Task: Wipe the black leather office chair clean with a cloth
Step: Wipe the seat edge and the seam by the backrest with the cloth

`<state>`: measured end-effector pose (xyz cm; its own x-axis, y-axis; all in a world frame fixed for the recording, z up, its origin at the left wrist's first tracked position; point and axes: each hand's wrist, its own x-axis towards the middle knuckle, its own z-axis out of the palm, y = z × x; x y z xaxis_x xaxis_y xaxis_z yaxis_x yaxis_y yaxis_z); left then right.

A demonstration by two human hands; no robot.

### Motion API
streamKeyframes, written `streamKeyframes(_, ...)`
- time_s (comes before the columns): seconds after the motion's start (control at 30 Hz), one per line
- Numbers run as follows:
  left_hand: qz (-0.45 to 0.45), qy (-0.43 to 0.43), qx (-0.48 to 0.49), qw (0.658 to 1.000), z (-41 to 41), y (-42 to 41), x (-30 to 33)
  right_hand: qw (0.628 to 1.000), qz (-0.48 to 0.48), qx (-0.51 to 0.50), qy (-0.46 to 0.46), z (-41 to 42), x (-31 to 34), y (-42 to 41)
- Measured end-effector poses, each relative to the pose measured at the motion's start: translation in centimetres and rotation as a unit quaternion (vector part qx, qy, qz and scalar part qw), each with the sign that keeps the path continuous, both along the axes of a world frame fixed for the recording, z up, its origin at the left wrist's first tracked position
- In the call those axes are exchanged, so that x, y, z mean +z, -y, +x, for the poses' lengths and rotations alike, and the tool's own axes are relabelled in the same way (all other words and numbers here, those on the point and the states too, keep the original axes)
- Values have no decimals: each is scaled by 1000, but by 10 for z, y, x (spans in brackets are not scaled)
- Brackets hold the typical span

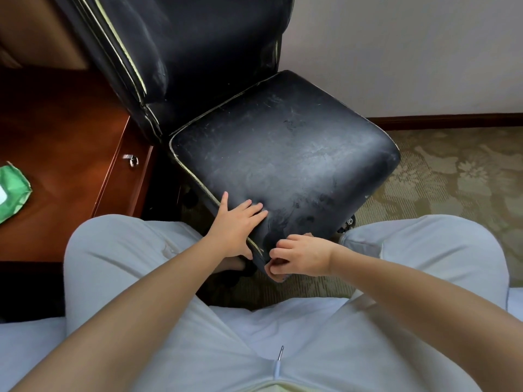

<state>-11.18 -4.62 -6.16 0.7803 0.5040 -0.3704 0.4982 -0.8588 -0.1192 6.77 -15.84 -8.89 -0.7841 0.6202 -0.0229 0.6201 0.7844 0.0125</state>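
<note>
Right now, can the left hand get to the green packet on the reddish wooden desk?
Probably yes. The left hand rests flat on the black leather seat, holding nothing, and bare desk top lies between it and the green packet.

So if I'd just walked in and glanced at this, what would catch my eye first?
Probably the big black leather office chair in the middle, its seat dull with pale dusty smears. Then the two bare hands at its near corner: the left hand lies flat on the seat edge, while the right hand curls its fingers around the corner. A crumpled green packet lies on the reddish wooden desk at far left.
</note>
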Motion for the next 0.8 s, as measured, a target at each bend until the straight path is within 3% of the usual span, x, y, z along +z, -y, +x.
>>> streamKeyframes(0.13, -4, 3, 0, 1000, 0, -1, -1, 999, -6, -31, -22, -2, -4, 4)
streamKeyframes(0.3, -7, 1, 1, 1000, -2, 0, -2, 999, -2, 31, 20, -3, -6, 8)
streamKeyframes(0.43, -14, 3, 4, 1000, -2, -1, -2, 999, 2, -35, -25, -5, -7, 6)
streamKeyframes(0.6, -6, -1, 2, 1000, -1, 0, -2, 996, -10, 67, 57, -8, -5, 9)
streamKeyframes(0.8, 4, 12, -8, 1000, -2, -2, -5, 1000, -7, 29, 9, -6, -18, 13)
